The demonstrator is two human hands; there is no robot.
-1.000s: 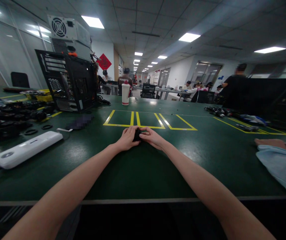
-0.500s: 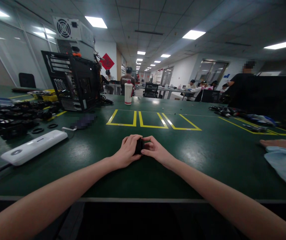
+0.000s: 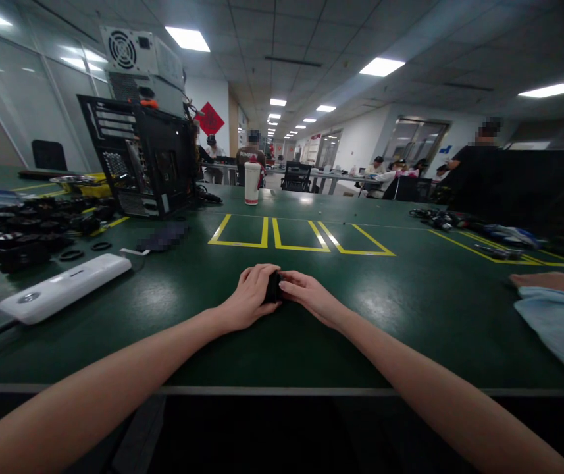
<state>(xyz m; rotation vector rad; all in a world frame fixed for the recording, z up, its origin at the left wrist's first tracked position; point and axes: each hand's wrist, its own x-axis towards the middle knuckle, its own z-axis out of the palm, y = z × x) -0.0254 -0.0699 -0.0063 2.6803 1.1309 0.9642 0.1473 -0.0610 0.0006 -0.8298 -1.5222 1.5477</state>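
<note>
A small black block-like part (image 3: pixel 272 288) is at the middle of the green table (image 3: pixel 242 359), partly covered by fingers; its exact kind does not show. My left hand (image 3: pixel 249 296) is wrapped around it from the left, fingers over the top and thumb along the near side. From the right, my right hand (image 3: pixel 308 294) reaches its fingertips to the part's right face, the fingers bent and close together. Whether those fingertips grip anything small is hidden. Yellow tape outlines (image 3: pixel 301 249) lie on the tabletop just beyond both hands.
A white power strip (image 3: pixel 67 288) and a pile of black parts (image 3: pixel 25 230) lie at left. Behind them stands an open computer case (image 3: pixel 148 158). A white cup (image 3: pixel 251 184) stands farther back. Another person's light-blue sleeve (image 3: pixel 551 316) rests at the right edge.
My right thumb and fingers have shifted from a wider pinch to a closer hold at the part's right face. My left hand keeps its grip. The view has moved slightly.
</note>
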